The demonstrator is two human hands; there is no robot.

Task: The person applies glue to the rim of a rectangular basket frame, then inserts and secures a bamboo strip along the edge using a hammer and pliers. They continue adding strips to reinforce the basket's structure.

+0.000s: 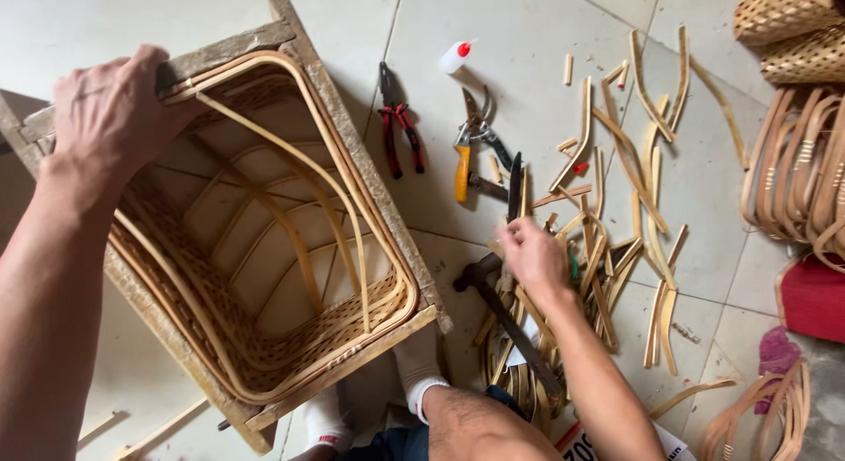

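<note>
The basket [264,250] sat in a rough wooden frame [352,153] on the floor [528,38], woven pale cane, open-topped, with bent ribs inside. The left hand [110,109] had its fingers clamped over the frame's top edge. The right hand [532,254] reached into scattered strips [616,250]; its fingers were curled under, their grip hidden. A hammer [506,324] lay partly covered.
</note>
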